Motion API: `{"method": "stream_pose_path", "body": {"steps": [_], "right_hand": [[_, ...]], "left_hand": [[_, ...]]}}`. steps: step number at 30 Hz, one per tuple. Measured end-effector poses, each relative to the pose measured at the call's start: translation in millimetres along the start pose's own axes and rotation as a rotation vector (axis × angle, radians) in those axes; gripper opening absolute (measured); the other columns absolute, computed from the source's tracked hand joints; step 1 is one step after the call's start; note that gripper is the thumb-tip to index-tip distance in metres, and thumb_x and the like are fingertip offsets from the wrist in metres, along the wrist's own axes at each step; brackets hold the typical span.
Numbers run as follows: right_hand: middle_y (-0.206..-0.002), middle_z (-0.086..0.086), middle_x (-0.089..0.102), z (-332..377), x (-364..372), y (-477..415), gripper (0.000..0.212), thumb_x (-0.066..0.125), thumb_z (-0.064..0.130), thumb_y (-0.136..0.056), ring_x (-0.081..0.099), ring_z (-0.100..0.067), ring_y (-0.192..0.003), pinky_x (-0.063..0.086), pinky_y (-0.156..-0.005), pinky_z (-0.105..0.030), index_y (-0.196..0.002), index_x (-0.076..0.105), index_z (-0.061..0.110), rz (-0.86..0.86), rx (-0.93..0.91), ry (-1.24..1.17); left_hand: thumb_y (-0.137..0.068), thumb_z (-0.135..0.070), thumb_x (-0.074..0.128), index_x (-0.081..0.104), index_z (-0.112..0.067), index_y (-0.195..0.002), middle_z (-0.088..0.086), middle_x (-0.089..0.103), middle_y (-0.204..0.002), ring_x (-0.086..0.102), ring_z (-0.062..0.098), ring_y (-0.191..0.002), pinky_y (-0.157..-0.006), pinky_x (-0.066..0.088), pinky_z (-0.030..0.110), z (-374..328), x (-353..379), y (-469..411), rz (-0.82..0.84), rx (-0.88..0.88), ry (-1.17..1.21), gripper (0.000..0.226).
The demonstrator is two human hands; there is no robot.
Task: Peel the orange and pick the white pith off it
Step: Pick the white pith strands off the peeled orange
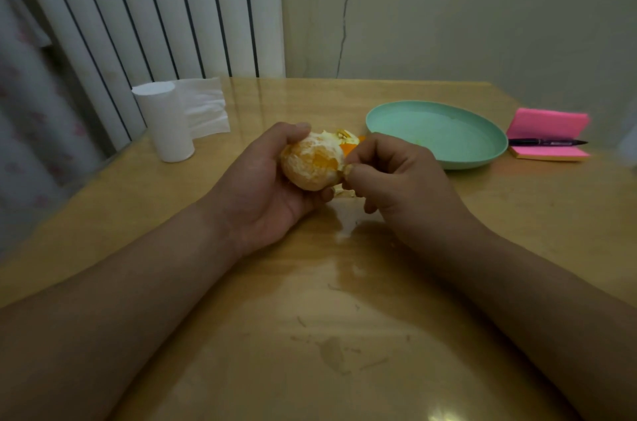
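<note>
Our left grip [262, 186] curls round the orange [310, 162] (mostly peeled) above the tabletop [344, 317]; our right grip [396, 179] pinches pith [345, 168] at its side.

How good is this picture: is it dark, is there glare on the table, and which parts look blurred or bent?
Head view: dim and flat overall; glare patches on the table at the bottom edge and near its middle; the curtain at left is smeared; the radiator bars lean from the wide lens; the orange, left hand and right hand pinching pith are fairly sharp.
</note>
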State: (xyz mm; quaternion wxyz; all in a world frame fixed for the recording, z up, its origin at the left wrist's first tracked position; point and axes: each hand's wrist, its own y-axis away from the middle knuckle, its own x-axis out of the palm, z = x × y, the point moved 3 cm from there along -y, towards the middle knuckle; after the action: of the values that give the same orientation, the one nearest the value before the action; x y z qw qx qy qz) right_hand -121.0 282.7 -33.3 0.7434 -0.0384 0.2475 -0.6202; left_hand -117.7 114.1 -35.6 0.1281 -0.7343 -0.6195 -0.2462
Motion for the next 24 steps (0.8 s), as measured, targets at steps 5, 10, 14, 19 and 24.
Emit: {"method": "stream_pose_path", "body": {"steps": [5,10,14,19,24], "right_hand": [[-0.085,-0.019,0.068,0.1,-1.4,0.0,0.008,0.072,0.011,-0.092,0.056,-0.016,-0.068,0.051,-0.064,-0.04,-0.085,0.072,0.015,-0.004,0.016,-0.009],[-0.083,-0.015,0.069,-0.6,-3.1,-0.9,0.01,0.071,0.01,-0.093,0.057,-0.014,-0.068,0.052,-0.061,-0.036,-0.084,0.072,0.016,0.0,0.021,-0.017],[-0.084,-0.018,0.068,-3.7,-6.6,-3.3,0.008,0.07,0.009,-0.092,0.056,-0.016,-0.068,0.051,-0.059,-0.034,-0.085,0.072,0.013,-0.025,0.034,0.0],[-0.082,-0.01,0.071,-10.7,-9.0,-5.2,0.01,0.071,0.017,-0.093,0.057,-0.012,-0.066,0.055,-0.063,-0.041,-0.083,0.072,0.021,-0.049,0.063,0.099],[-0.07,0.002,0.066,-17.4,-10.7,-7.7,0.01,0.072,0.019,-0.092,0.052,-0.004,-0.059,0.045,-0.054,-0.023,-0.082,0.071,0.023,-0.06,0.057,0.177]], "left_hand": [[-0.104,-0.033,0.054,0.061,-0.005,-0.129,0.014,0.075,-0.107,0.071,0.022,-0.084,-0.071,0.054,0.032,-0.6,-0.6,0.7,0.016,-0.012,0.012,0.038],[-0.104,-0.034,0.052,0.063,-0.004,-0.125,0.016,0.075,-0.108,0.072,0.022,-0.084,-0.068,0.053,0.029,-1.1,0.3,2.0,0.012,-0.028,0.025,0.038],[-0.103,-0.035,0.054,0.058,-0.002,-0.134,0.022,0.071,-0.115,0.069,0.03,-0.098,-0.063,0.053,0.027,-3.4,-1.6,1.1,-0.001,-0.042,0.05,0.046],[-0.102,-0.034,0.053,0.051,0.001,-0.143,0.024,0.068,-0.115,0.069,0.033,-0.098,-0.058,0.052,0.025,-5.0,-4.3,-0.4,-0.029,-0.046,0.082,0.054],[-0.101,-0.037,0.052,0.05,0.005,-0.147,0.024,0.067,-0.114,0.071,0.03,-0.088,-0.056,0.051,0.024,-6.6,-11.3,-4.2,-0.052,-0.044,0.102,0.062]]}}
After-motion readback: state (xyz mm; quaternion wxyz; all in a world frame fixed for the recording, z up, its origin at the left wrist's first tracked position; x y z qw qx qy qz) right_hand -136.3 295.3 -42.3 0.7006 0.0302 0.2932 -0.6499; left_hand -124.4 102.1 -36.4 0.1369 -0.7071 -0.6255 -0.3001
